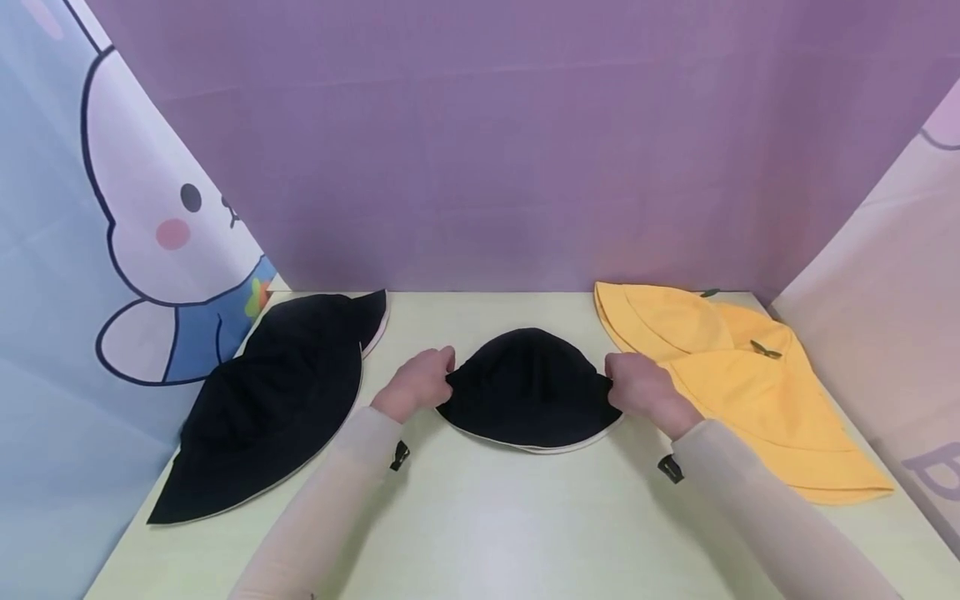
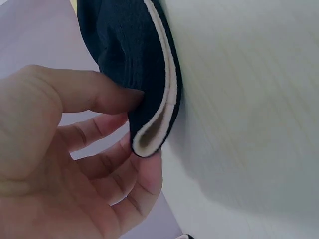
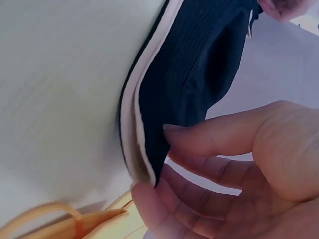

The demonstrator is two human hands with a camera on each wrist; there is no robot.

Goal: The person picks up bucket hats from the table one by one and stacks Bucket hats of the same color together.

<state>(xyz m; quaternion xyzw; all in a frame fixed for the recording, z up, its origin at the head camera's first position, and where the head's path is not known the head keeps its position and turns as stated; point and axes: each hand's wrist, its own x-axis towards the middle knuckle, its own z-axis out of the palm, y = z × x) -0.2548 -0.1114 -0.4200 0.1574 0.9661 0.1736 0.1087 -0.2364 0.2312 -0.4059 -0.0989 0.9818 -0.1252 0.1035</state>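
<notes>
A dark bucket hat [image 1: 531, 392] with a pale lining lies folded flat in the middle of the table, crown toward the back. My left hand [image 1: 422, 382] pinches the left end of its brim; in the left wrist view the thumb [image 2: 117, 99] presses on the dark cloth, with the fingers behind the fold. At the opposite end my right hand [image 1: 643, 390] grips the brim between thumb and fingers. The right wrist view shows the pale lining [image 3: 133, 114] along the doubled brim edge.
Dark hats [image 1: 277, 408] overlap at the table's left side. On the right, yellow hats [image 1: 757, 400] with small green leaf tabs overlap one another, close beside my right forearm. A purple cloth [image 1: 510, 167] hangs behind the table [image 1: 495, 525], and printed cloths flank both sides.
</notes>
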